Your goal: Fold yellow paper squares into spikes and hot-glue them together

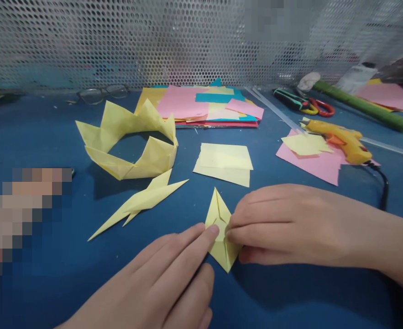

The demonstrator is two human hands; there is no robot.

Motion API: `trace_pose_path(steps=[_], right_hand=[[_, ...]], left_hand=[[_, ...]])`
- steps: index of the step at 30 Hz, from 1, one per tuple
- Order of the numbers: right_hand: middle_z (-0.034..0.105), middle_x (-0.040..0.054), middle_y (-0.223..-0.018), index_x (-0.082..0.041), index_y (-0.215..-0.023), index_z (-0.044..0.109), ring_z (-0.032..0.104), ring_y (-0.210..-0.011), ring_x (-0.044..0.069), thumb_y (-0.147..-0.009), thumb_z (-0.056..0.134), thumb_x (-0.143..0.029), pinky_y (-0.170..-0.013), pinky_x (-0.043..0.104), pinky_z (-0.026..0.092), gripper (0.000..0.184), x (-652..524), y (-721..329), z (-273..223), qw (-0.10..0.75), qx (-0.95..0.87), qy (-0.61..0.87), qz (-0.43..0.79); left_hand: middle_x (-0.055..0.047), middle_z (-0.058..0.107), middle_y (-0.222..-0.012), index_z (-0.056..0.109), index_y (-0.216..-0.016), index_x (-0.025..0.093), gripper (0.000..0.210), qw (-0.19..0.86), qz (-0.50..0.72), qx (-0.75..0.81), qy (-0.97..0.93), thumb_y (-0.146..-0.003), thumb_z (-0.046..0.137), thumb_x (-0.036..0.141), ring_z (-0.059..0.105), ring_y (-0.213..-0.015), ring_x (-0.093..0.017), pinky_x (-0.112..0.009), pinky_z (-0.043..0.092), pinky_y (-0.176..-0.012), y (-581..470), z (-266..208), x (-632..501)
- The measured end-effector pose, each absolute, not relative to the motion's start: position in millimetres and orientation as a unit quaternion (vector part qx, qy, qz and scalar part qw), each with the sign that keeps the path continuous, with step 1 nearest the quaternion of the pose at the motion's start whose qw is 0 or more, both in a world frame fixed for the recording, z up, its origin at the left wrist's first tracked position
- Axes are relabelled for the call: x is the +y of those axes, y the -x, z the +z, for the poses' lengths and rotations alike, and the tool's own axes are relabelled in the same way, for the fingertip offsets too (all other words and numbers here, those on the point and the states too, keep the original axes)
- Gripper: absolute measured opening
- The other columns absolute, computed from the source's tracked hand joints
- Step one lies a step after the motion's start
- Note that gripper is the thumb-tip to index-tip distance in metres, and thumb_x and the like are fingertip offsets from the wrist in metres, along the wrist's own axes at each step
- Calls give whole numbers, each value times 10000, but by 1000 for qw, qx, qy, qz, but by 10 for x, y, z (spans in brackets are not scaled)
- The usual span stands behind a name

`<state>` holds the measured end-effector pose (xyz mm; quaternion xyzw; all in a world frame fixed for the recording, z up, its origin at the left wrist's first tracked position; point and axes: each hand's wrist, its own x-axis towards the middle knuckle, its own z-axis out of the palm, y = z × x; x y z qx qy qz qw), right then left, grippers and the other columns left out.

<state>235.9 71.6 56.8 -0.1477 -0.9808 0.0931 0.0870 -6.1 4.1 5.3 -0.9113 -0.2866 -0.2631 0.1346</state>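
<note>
A piece of yellow origami paper [219, 211], folded into a kite-like diamond, lies on the blue table between both hands. The fingertips of my left hand [174, 269] press on its left side and middle, the fingers close together, holding it down. At its right edge, my right hand [283, 226] is closed, fingers bent, pinching the paper; the thumb is mostly hidden. Beyond my left hand lies a narrow, pointed folded yellow piece [146, 196]. Just behind that stands a ring of joined yellow folded points [133, 167]. Pale yellow paper squares [225, 157] lie past the diamond.
Coloured paper sheets [184, 103] are stacked at the back, before a perforated metal screen [187, 45]. To the right are a yellow glue gun [345, 137] with a cord, pink paper [311, 164], scissors [321, 107] and a green stem [362, 105]. Eyeglasses [102, 93] lie back left.
</note>
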Motion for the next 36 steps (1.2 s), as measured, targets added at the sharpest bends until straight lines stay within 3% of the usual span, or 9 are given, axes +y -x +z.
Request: trace_pose_path(steps=[7,21,32,36], right_hand=[[713,65,-852,-160,-885,718,662,-825,165,-1009,469,-239,-797,286,532,290,720,-2348,556,95,-984,136,71],[731,66,-910,-123,-935,728,653,-853,166,-968,539,-201,-813,272,513,207,753,-2357,540,111,-976,139,122],[680,50,-849,-137,-847,713,560,-773,155,-992,426,-118,-728,296,445,322,736,-2290,559,91,-986,108,84],[670,45,-786,-120,-853,730,511,-703,162,-1011,335,-99,-688,313,423,426,684,-2240,555,104,-989,80,68]], left_hand=[[10,670,-1222,654,-1055,213,241,157,-252,-282,912,-977,431,259,583,-1143,-131,-231,428,-993,65,100,44],[76,683,-1208,656,-1108,231,267,144,-256,-284,913,-993,421,277,588,-1121,-107,-213,376,-1066,62,42,56],[80,733,-1090,688,-1024,232,245,152,-275,-268,911,-983,448,263,602,-1118,-85,-224,369,-1092,79,27,38],[47,722,-1119,664,-1044,220,192,154,-272,-277,909,-925,518,180,581,-1167,-111,-240,396,-1095,122,36,8]])
